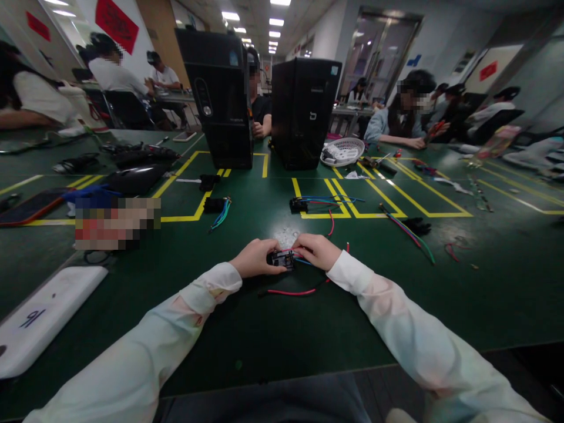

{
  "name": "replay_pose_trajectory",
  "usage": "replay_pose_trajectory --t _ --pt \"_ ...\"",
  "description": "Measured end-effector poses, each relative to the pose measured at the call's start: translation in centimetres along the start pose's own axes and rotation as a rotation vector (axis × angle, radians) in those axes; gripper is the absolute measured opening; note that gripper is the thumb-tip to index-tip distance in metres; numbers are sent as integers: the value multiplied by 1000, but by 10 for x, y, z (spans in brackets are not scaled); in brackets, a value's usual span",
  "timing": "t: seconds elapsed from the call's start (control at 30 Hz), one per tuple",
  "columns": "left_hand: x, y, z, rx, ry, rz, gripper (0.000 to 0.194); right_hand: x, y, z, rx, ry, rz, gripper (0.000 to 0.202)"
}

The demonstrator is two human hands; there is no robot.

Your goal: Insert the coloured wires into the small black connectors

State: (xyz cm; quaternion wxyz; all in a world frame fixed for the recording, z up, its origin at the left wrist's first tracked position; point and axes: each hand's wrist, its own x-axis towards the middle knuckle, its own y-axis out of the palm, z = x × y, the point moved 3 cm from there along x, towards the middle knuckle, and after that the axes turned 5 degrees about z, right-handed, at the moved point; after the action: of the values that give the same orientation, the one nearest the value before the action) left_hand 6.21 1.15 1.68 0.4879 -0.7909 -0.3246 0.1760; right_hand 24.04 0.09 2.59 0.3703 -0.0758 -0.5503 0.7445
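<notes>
My left hand [257,257] is closed around a small black plastic part with an open, detailed face, perhaps a connector block [283,260]. From the right, my right hand [318,250] pinches at a thin red wire [294,251] by the part's upper edge. A blue wire [304,261] runs out below my right fingers. The right fingertips partly hide where the wires meet the part. Just in front of me, a loose red wire [291,292] lies on the green table [264,341].
Black connectors with coloured wires [215,205] [299,204] lie beyond my hands. Two black computer towers [227,100] [304,111] stand behind, beside a white basket [342,151]. A white case [48,320] sits at left. Other people work around the tables.
</notes>
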Motion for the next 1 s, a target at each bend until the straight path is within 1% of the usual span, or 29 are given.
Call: replay_pose_trajectory --t 0.2,0.33,0.4,0.47,0.57,0.67,0.83,0.9,1.0 --pt "1 1 1 1 -15 9 38 -3 -2 5 28 -8 -2 11" --pt "0 0 -3 5 32 59 40 -1 -1 1 5 54 -81 11" --pt "-1 -1 -4 2 39 66 40 0 0 0 1 92 -123 10" --pt "-1 -1 -3 -3 41 63 40 0 2 -1 2 118 -133 10" --pt "-1 2 -1 -10 49 46 40 -1 2 3 14 103 -77 9" --pt "-1 4 1 -5 32 16 38 -3 -1 9 21 68 -8 7" --pt "0 5 0 -7 11 -2 38 -4 -9 13 22 32 22 8" --pt "1 5 -1 -8 11 -3 38 -3 -9 12 16 39 -3 9" --pt "2 5 -2 10 10 4 41 -1 -7 7 -2 74 -92 10"
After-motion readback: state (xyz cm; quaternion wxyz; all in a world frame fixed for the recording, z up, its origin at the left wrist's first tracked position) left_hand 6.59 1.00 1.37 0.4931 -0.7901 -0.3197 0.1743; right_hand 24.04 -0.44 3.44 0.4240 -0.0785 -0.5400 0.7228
